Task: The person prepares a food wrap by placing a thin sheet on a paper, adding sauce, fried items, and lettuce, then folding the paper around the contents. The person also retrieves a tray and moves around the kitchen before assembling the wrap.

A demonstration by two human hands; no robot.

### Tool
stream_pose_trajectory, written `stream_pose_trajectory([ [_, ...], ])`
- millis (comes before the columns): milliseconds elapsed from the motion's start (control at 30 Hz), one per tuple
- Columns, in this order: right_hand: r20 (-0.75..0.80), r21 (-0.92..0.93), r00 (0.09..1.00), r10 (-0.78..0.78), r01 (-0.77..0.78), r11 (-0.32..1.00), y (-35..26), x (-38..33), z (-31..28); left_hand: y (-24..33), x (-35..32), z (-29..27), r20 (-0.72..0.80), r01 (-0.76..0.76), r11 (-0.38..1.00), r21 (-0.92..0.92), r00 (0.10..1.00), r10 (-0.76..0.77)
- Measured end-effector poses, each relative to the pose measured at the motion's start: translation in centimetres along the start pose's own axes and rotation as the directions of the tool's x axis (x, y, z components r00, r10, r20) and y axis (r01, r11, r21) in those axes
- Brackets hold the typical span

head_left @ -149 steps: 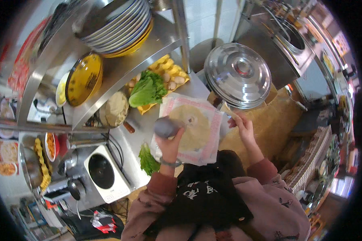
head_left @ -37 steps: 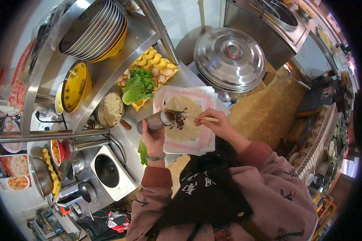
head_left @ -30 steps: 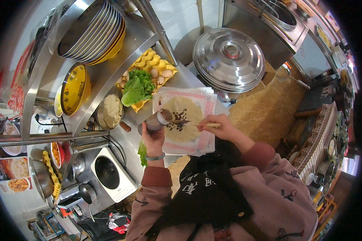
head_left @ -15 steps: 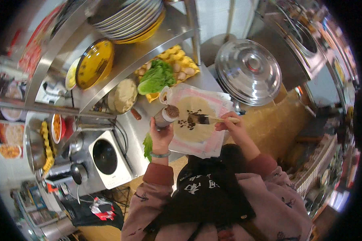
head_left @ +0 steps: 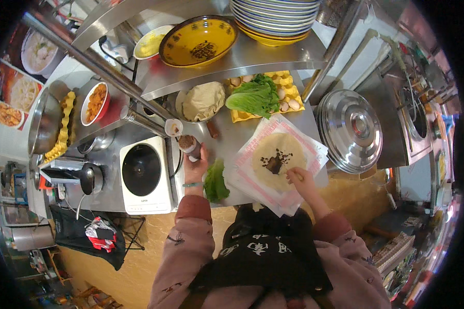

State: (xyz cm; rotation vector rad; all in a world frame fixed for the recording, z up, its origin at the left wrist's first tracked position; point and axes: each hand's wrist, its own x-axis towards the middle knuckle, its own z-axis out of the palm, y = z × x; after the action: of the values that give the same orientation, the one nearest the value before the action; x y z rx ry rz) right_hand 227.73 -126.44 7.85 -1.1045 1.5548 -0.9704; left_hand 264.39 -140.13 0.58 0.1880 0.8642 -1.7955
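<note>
A round pale flatbread (head_left: 263,175) lies on a stack of white and pink printed paper sheets (head_left: 245,177) in front of me. Dark brown sauce spots (head_left: 274,162) are scattered over its middle. My right hand (head_left: 300,181) is closed round the handle of a brush, whose dark bristles rest in the sauce; most of the handle is hidden by the fingers. To the left, my left hand (head_left: 197,166) grips a clear jar (head_left: 190,148) with brown, grainy-looking contents. Its white flip lid (head_left: 174,127) stands open. A loose lettuce leaf (head_left: 216,181) lies beside that hand.
Behind the papers, lettuce (head_left: 253,97) rests on a yellow egg tray (head_left: 293,92). A cloth-covered pan (head_left: 203,101) sits to its left. An induction cooker (head_left: 145,175) stands at left, a large lidded pot (head_left: 351,131) at right. Above runs a steel shelf (head_left: 273,56) with plates.
My left hand has carried the jar leftward, away from the flatbread. The right hand has brought the brush down over the sauce. The view has also shifted.
</note>
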Motion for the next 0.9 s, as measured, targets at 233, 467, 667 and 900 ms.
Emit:
stream_pose_trajectory([
  [233,-0.053,0.131,0.998,0.035,-0.027,0.991,-2.7,-0.2,0.5,0.1,2.2,1.2,-0.002,-0.075,0.997,0.006,0.997,0.075],
  [467,-0.232,0.159,0.971,0.061,-0.024,0.987,-2.9,1.5,-0.9,-9.7,-4.8,-4.4,0.419,-0.514,0.215,0.830,0.830,0.367],
  [667,-0.059,0.111,0.982,0.182,-0.175,0.978,-2.3,3.1,-4.6,-16.1,-4.4,-10.2,0.637,-0.496,-0.861,-0.116,0.628,-0.447],
  [900,-0.077,0.203,0.983,0.168,-0.149,0.968,-1.9,3.5,-6.8,-16.2,-1.2,-9.7,0.609,-0.199,-0.832,0.518,0.769,0.196],
])
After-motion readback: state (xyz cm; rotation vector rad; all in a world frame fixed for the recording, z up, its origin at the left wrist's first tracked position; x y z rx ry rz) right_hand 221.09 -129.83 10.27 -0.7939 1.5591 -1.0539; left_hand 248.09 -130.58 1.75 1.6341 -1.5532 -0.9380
